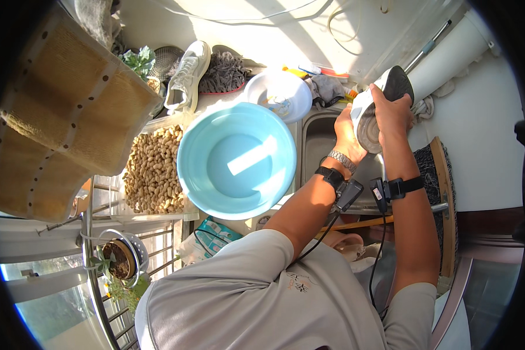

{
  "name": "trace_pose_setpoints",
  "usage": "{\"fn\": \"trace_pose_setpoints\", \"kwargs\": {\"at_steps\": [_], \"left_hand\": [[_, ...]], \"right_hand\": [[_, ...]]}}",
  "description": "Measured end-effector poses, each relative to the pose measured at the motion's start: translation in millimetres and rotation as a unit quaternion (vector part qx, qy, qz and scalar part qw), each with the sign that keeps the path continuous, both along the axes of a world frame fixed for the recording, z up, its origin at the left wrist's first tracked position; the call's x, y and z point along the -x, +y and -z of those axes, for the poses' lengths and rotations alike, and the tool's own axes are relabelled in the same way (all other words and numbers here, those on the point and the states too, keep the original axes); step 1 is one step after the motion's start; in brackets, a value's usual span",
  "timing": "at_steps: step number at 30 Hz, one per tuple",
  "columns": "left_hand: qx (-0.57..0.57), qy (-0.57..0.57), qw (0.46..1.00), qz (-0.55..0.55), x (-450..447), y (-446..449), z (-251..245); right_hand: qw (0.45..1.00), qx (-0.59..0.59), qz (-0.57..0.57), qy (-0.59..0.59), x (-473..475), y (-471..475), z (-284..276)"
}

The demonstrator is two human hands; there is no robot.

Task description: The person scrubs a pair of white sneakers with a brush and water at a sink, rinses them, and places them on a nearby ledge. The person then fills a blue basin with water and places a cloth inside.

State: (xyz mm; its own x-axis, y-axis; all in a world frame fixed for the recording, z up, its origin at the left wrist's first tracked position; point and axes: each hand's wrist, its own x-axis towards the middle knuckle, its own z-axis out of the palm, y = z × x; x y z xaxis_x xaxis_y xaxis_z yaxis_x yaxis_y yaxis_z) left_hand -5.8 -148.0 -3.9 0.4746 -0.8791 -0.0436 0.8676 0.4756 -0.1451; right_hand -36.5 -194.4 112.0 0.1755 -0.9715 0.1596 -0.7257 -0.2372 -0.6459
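Both my hands grip a white shoe point(362, 105) above the far end of a steel sink point(308, 131). Its dark sole is turned up towards the right. My left hand point(349, 135) holds it from the left and below, partly hidden by the shoe. Across the sole lies my right hand point(393, 109), fingers wrapped round its right edge. To the left of the sink stands a large light-blue basin point(197, 162) with a bright patch of sunlight in it. Another pale shoe point(188, 76) leans against the wall behind the basin.
A box of peanuts point(153, 175) lies left of the basin. Behind it are a small white basin point(299, 94), scrub brushes point(332, 74) and a grey cloth point(326, 89). A white pipe point(446, 54) rises at the right, above a broom or mop head point(442, 175). A yellow towel point(70, 113) hangs at the left.
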Motion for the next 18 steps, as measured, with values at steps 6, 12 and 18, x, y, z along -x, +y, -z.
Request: {"fn": "trace_pose_setpoints", "kwargs": {"at_steps": [6,12,18], "left_hand": [[0.001,0.001,1.0,-0.011,-1.0,0.6,-6.6],[-0.07,0.001,0.997,-0.044,-5.4,-6.2,-4.4],[0.048,-0.015,0.993,-0.104,-3.5,6.7,0.6]], "right_hand": [[1.0,0.004,0.001,-0.01,0.6,-5.4,-2.2],[0.991,0.001,-0.052,-0.125,5.3,-26.7,7.5],[0.934,-0.129,-0.03,-0.331,4.0,-59.1,-0.5]]}}
